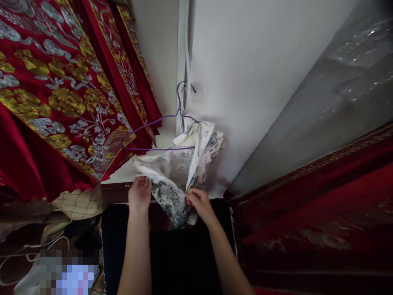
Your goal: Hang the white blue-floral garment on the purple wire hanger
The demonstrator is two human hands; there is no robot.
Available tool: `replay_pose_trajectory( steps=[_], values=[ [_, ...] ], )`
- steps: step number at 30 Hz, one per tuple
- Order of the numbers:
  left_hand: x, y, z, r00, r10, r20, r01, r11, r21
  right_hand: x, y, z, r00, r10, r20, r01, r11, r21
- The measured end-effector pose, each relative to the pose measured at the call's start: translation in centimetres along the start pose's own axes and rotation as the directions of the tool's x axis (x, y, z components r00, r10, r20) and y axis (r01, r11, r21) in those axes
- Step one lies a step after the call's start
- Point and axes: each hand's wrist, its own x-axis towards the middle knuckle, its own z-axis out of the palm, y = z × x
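A white cloth with a grey-blue print (181, 168) hangs bunched on a purple wire hanger (172, 123), which hooks on a nail in the white wall. My left hand (139, 193) is closed on the cloth's lower left edge. My right hand (198, 201) pinches the cloth's lower right part, fingers pressed together. Both arms reach up from the bottom of the view.
Red curtains with gold and silver embroidery (58, 90) hang at the left. A white pipe (183, 53) runs down the wall corner. A dark red wooden piece (316, 205) under clear plastic fills the right. A beige checked cloth (80, 203) and white cables lie lower left.
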Motion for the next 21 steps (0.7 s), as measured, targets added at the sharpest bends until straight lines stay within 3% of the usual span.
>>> replay_pose_trajectory(
  steps=[3,5,8,11,13,15,17,19,21],
  values=[
    [-1.8,-2.9,0.1,0.994,-0.097,-0.055,0.098,0.995,0.032,-0.6,0.4,-1.0,0.995,0.045,0.088,-0.042,0.998,-0.04],
    [-2.9,-3.7,1.2,0.995,-0.088,-0.04,0.09,0.995,0.034,-0.7,1.0,-1.4,0.99,0.08,0.118,-0.073,0.995,-0.062],
    [-4.8,-3.6,3.2,0.988,-0.076,0.138,0.074,0.997,0.025,-0.4,1.9,-1.7,0.996,0.093,-0.003,-0.093,0.994,-0.065],
    [-7.7,-3.3,4.7,0.906,-0.162,0.391,0.09,0.977,0.196,0.1,1.6,-1.8,0.967,0.078,-0.242,-0.065,0.996,0.059],
    [-9.8,-3.3,5.4,0.813,-0.251,0.525,0.032,0.92,0.39,0.1,0.6,-1.8,0.947,0.17,-0.271,-0.086,0.951,0.296],
    [-11.7,-3.4,5.9,0.719,-0.301,0.626,-0.114,0.838,0.534,-0.1,-0.9,-1.7,0.941,0.302,-0.151,-0.179,0.826,0.535],
    [-13.0,-3.3,6.3,0.656,-0.309,0.689,-0.295,0.735,0.61,-0.5,-2.3,-1.5,0.924,0.381,0.003,-0.294,0.708,0.641],
    [-13.6,-2.7,6.5,0.623,-0.316,0.716,-0.427,0.63,0.649,-0.7,-3.2,-1.2,0.903,0.411,0.123,-0.383,0.642,0.665],
    [-13.4,-1.9,6.3,0.63,-0.302,0.716,-0.455,0.603,0.655,-0.9,-3.6,-0.7,0.874,0.411,0.259,-0.472,0.594,0.651]
  ],
)
